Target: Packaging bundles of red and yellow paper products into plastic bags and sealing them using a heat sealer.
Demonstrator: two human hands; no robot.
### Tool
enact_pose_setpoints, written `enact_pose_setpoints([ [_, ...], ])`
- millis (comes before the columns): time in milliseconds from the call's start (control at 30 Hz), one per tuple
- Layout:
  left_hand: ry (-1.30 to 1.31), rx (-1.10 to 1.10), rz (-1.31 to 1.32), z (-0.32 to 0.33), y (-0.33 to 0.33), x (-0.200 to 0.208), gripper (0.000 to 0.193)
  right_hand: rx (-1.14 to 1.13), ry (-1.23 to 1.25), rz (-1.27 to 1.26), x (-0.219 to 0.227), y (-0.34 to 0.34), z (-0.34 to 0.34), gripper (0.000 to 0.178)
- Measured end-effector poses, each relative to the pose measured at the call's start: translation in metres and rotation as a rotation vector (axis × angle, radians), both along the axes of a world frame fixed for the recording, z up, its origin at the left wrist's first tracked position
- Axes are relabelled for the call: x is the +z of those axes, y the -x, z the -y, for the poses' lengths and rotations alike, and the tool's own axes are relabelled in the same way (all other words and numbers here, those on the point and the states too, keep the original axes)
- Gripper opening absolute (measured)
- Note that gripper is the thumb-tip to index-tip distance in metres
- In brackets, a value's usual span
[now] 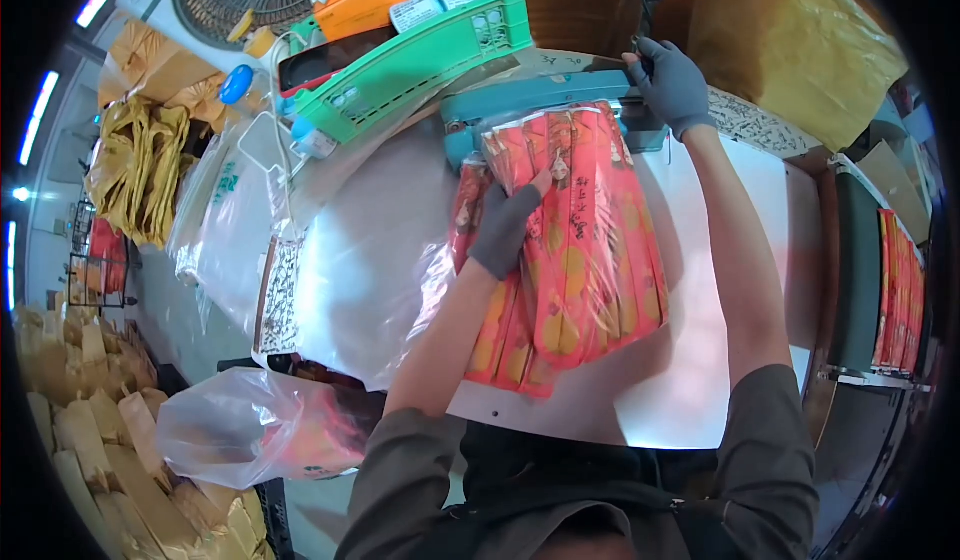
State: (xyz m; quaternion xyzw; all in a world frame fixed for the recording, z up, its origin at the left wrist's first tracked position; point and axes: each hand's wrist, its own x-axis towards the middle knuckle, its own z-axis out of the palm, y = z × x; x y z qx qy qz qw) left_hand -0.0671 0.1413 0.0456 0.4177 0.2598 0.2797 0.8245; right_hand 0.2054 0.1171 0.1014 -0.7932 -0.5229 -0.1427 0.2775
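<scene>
My left hand (503, 225), in a grey fingerless glove, is closed on the left side of a clear plastic bag of red printed packets (595, 230). The bag's upper edge lies against a teal bag sealer (540, 97). Another bag of red packets (508, 335) lies partly beneath it, to the left. My right hand (675, 85), gloved the same way, is at the sealer's right end, its fingers curled near a dark slender piece. What exactly they grip is hidden. Both bags lie on a white worktop (690, 360).
A green plastic basket (420, 60) holding boxes and a phone stands behind, with a fan (265, 0) beyond. Clear plastic sheets (370, 260) cover the worktop's left. A filled plastic bag (265, 425) hangs at lower left. Red packets (900, 290) stand at far right, near a conveyor-like dark surface (858, 270).
</scene>
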Motion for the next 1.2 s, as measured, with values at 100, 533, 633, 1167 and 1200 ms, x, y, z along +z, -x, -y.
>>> enact_pose_setpoints([
  [100,-0.090,0.048,0.002,0.002,-0.006,-0.006,0.041,-0.027,0.044,0.027,0.003,0.000,0.003,0.034],
  [533,-1.372,0.053,-1.129,0.010,0.075,0.022,0.047,0.401,-0.264,-1.734,-0.053,0.204,0.130,0.088],
  [633,-1.332,0.109,-0.902,0.010,0.098,0.010,0.042,0.456,-0.228,-2.128,-0.061,0.213,0.140,0.077],
  [1167,-1.382,-0.042,-1.414,-0.059,0.158,-0.049,0.052,0.394,-0.261,-1.866,-0.074,0.254,0.098,0.061],
  [1200,-1.381,-0.037,-1.408,-0.062,0.156,-0.048,0.052,0.421,-0.263,-1.881,-0.078,0.250,0.097,0.060],
])
